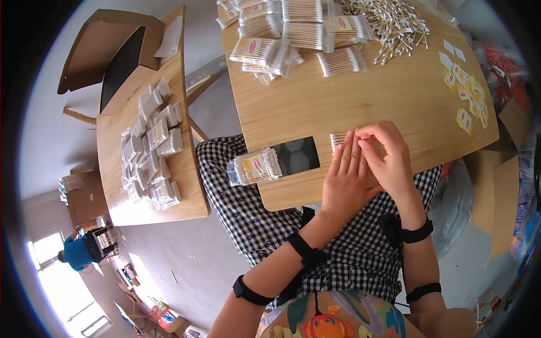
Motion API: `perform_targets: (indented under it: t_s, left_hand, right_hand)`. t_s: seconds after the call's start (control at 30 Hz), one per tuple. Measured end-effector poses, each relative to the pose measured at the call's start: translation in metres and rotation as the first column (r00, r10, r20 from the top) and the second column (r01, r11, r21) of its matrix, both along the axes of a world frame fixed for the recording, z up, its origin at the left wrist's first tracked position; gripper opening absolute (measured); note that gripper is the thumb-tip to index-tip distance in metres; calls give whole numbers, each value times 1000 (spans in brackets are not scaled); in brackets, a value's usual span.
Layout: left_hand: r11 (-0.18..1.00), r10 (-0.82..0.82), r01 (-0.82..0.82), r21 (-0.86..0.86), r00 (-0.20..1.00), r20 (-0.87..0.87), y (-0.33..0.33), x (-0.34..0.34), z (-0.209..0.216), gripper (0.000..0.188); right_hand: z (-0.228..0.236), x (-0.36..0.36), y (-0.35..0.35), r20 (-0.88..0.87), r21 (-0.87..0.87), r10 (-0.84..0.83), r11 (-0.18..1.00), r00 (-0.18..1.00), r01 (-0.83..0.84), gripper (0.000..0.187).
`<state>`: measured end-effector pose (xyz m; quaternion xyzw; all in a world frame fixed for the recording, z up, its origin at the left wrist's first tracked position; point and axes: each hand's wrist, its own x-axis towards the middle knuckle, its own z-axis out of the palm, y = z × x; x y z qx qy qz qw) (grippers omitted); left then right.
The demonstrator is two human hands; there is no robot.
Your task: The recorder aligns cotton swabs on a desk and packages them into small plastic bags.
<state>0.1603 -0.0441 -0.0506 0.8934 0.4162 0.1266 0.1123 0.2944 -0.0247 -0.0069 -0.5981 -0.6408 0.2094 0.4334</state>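
A small row of cotton swabs point(337, 141) lies on the table near its front edge, mostly hidden under my hands. My left hand point(348, 174) rests over it, fingers stretched out side by side. Against those fingers, my right hand point(389, 152) is curled, thumb and forefinger tips close together; whatever is between them is hidden. To the left, a clear bag of cotton swabs point(256, 168) with a yellow card overlaps a dark, glossy flat rectangle point(297, 156) and the table's edge.
Packed swab bags point(304, 34) are piled at the far side, beside a loose heap of swabs point(389, 28). Yellow cards point(468, 93) lie scattered at right. A second table point(112, 191) at left bears more packs point(152, 146) and an open carton point(129, 67). Another person point(81, 250) is far off.
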Motion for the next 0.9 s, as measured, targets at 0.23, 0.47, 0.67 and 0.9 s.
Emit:
perform_targets:
  t_s: [0.23,0.47,0.67,0.9]
  left_hand:
    - [995,-69,72,-64,997,47,-1,0,-9,83]
    - [995,-82,78,-68,995,-56,-2,-1,-1,88]
    - [994,-89,88,-63,996,-12,-1,-1,-1,87]
    - [996,-75,74,-39,997,-13,-2,-1,-2,90]
  right_hand:
    - [12,-28,34,423,-148,164,983,891,-111,10]
    - [24,-26,58,553,-347,385,913,738,-216,12]
    - [29,-30,64,637,-336,432,901,639,-274,12]
    - [28,-19,59,387,-325,340,920,857,-219,15]
